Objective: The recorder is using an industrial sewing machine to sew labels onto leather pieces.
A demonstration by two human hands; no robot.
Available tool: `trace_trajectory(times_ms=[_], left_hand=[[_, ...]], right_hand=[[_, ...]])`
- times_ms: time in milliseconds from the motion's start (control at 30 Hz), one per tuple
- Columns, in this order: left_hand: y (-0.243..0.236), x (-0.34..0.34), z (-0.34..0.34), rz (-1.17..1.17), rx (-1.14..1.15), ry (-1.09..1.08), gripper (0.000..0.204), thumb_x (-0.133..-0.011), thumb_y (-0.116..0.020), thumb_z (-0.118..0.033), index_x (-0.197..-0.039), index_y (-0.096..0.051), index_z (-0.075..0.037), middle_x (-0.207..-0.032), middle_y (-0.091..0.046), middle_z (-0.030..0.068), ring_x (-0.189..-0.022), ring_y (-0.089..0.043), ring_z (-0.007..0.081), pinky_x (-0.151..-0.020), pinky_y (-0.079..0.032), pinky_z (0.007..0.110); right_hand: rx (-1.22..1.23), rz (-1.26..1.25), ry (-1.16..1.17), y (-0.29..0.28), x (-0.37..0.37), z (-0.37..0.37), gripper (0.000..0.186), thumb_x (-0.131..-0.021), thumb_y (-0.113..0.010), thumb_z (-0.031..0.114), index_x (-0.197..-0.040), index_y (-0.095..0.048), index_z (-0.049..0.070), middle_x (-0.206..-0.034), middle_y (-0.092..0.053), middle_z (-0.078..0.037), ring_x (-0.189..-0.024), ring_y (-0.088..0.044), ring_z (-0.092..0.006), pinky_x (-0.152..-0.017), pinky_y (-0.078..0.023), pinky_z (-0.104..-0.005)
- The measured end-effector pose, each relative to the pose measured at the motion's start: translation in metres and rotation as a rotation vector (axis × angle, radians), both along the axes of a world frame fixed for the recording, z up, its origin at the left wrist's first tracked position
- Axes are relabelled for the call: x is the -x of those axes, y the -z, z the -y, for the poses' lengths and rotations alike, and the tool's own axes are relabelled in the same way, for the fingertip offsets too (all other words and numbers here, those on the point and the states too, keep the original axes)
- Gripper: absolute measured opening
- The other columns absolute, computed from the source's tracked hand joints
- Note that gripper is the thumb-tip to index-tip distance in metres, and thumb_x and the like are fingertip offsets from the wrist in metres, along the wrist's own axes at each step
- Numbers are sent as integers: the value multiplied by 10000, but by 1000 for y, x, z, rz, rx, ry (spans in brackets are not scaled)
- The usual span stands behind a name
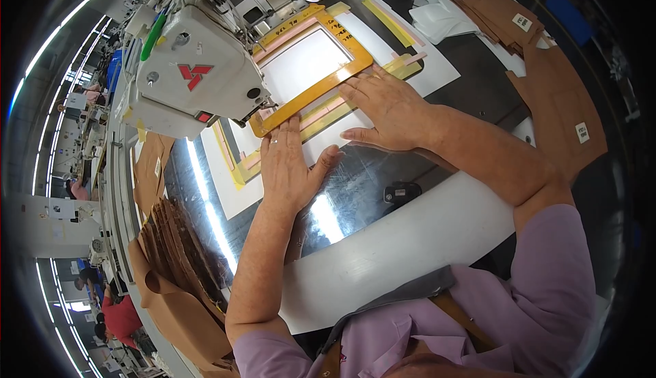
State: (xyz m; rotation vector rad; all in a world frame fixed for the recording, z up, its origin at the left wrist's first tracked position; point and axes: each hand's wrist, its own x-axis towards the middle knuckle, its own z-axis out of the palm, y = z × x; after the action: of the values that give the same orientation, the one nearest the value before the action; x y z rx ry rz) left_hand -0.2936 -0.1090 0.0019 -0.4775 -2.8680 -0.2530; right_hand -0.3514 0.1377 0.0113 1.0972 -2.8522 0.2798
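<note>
My left hand (287,170) lies flat with its fingers stretched, the fingertips at the near left edge of an amber frame (318,92). Farther right, my right hand (393,108) rests with fingers spread, its fingertips at the same frame's near right edge. Neither hand grips anything. Below the frame is a white sheet (437,71) bordered by yellow and pink strips. The frame sits beside the needle area of a white sewing machine (198,71), whose head hides its far left part.
Brown pieces lie at the right (567,105) and far right (488,10). A brown stack (181,262) stands at the left edge. A small black object (402,192) is on the shiny metal table (355,176), near a curved white panel (403,234). Other people work far left.
</note>
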Motion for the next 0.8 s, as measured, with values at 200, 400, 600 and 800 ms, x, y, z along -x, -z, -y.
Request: trace_trajectory(times_ms=[200, 400, 600, 800], left_hand=[[0, 2, -4, 11, -55, -27, 1049, -937, -412, -789, -1495, -413, 99, -1452, -507, 321, -1423, -444, 420, -1219, -224, 549], [-1, 2, -5, 25, 0, -55, 1000, -959, -415, -750, -1496, -420, 94, -1447, -512, 315, -1413, -449, 408, -1211, -223, 525], [0, 3, -5, 33, 31, -70, 995, -963, -402, -752, -1497, -423, 87, -1425, -529, 298, -1394, -462, 390, -1189, -242, 500], [0, 3, -6, 22, -9, -88, 987, -939, -459, -738, -1455, -470, 104, -1352, -587, 300, -1323, -529, 393, -1174, -258, 527]], right_hand=[[-5, -53, 49, 8, 3, 0, 886, -1017, -369, 700, -1544, -397, -13, -1547, -433, -246, -1509, -338, -346, -1279, -142, -513], [-67, -12, 81, 3, 4, 2, 893, -1010, -361, 714, -1546, -402, 2, -1532, -447, -237, -1507, -340, -337, -1278, -137, -530], [-68, -87, 93, 9, 9, 5, 869, -1017, -357, 703, -1534, -423, 8, -1514, -464, -225, -1505, -337, -321, -1268, -132, -574], [-83, -45, 107, 5, 13, 6, 854, -1016, -373, 697, -1511, -454, 6, -1517, -470, -217, -1490, -366, -310, -1263, -147, -579]])
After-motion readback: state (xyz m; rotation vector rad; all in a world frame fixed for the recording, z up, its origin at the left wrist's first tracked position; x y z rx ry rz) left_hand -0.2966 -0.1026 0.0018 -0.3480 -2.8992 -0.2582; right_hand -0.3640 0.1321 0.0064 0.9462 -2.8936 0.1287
